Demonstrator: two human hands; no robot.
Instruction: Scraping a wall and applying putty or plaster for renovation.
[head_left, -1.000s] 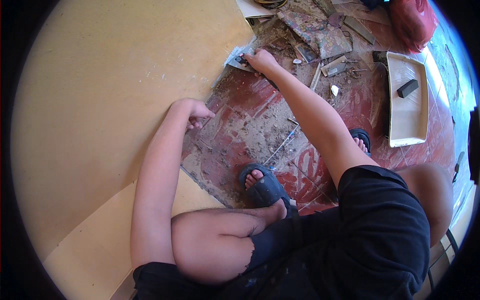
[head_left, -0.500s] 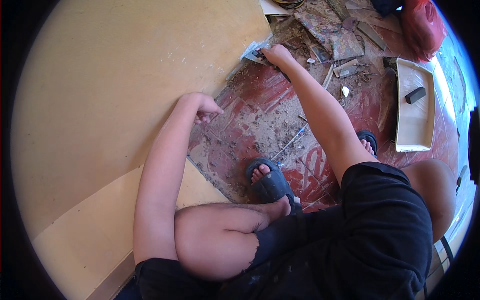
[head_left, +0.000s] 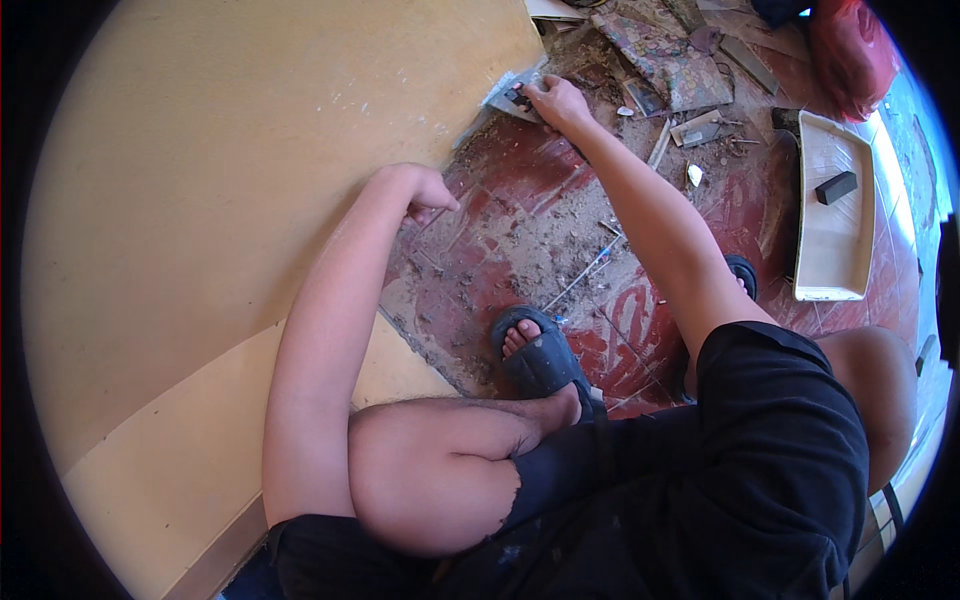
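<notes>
My right hand (head_left: 560,103) reaches far forward to the foot of the yellow wall (head_left: 250,180). It is closed on a flat-bladed scraper (head_left: 515,100), whose grey blade with dark marks lies against the whitish, scuffed bottom edge of the wall. The handle is mostly hidden by my hand. Nearer to me, my left hand (head_left: 430,194) hangs bent at the wrist beside the wall, just above the dusty red floor (head_left: 480,250). One finger points out to the right, the others curl loosely, and nothing shows in them.
Grit and rubble cover the floor between wall and feet, with a thin stick (head_left: 583,278) among it. Scraps and a flowery sheet (head_left: 665,60) lie beyond my right hand. To the right are a cream tray (head_left: 835,245) holding a black block (head_left: 836,187) and a red bag (head_left: 850,60).
My left hand has moved a little forward and to the right along the wall. My right hand has shifted slightly, still holding the scraper at the wall's foot.
</notes>
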